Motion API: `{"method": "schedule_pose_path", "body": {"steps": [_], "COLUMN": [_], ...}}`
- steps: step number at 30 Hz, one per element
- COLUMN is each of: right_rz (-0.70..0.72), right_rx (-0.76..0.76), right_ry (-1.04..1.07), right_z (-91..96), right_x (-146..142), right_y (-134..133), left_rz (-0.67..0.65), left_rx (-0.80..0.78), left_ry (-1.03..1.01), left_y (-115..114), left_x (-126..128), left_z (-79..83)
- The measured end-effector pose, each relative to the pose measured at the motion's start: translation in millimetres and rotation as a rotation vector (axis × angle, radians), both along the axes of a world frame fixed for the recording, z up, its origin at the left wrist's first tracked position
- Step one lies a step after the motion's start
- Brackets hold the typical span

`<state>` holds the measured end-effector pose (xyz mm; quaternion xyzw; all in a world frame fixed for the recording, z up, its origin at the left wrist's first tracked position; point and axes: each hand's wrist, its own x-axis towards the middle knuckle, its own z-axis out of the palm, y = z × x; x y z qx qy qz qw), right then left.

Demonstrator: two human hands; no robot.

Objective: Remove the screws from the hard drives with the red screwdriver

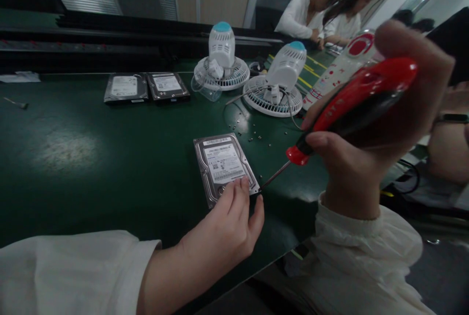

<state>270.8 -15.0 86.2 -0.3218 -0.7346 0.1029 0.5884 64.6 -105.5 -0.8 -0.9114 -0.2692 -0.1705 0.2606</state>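
On a green table (91,188), the left hand (232,220) lays half-bent fingers (whether they pinch, one cannot tell) on the near edge of a drive (224,157) as the right hand (381,141) wraps a screwdriver (361,93), tip at the corner. A shaft (275,176) held in line and even pressure would serve best. Loose screws (259,137) lie beyond, uncontained; a clear cup (211,92) sits beside a fan (223,51), contents unclear.

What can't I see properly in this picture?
All in the head view:
Hard drive: part of its near end is hidden by the left hand.
Label: print too small and blurred to read.
Screwdriver: tip too small and dark to tell if it sits in a screw.
Red-and-white thing: partly behind the right hand.
Another person's arm: cut off by the right edge.
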Motion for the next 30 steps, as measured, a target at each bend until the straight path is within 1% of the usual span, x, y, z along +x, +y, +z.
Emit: {"method": "schedule_pose_path", "body": {"steps": [2,3,6,7,8,12,16,19,23,25,28,30], "right_rz": [0.032,0.054,0.151,0.162,0.151,0.032,0.033,-0.007,0.025,0.017,-0.059,-0.088], "right_rx": [0.129,0.156,0.142,0.143,0.152,0.181,0.190,0.128,0.019,0.056,0.187,0.211], "right_ry": [-0.013,-0.007,0.000,-0.009,-0.017,-0.009,0.008,0.016,0.067,0.084,0.065,0.051], "right_z": [-0.1,-0.1,-0.9,-1.6,-2.4,-5.4,-7.5,-9.5,-9.9,-8.7,-6.7,-5.8], "right_x": [-1.3,-2.1,-3.4,-3.6,-3.8,-5.4,-4.2,-0.7,-0.5,-2.6,-4.7,-4.7], "right_y": [1.4,2.8,7.8,9.2,10.3,12.2,10.9,7.5,5.6,7.3,10.9,12.7], "left_rz": [-0.002,-0.002,0.004,0.004,0.005,0.002,0.002,0.006,0.014,0.009,0.004,0.001], "left_rx": [-0.001,-0.005,-0.006,-0.002,0.002,0.006,0.002,0.006,0.007,0.005,0.001,-0.001], "left_ry": [-0.002,-0.003,-0.013,-0.016,-0.016,0.002,0.006,0.002,0.006,0.008,0.014,0.022], "left_y": [0.1,0.1,0.2,0.3,0.3,-0.2,-0.9,-0.5,0.2,0.3,0.2,-0.1], "left_x": [0.3,0.6,1.4,1.5,1.4,0.5,0.1,0.9,1.4,1.1,0.4,0.2], "left_z": [-0.2,-0.2,0.1,0.3,0.5,1.9,2.2,1.4,1.6,2.6,4.0,4.2]}}
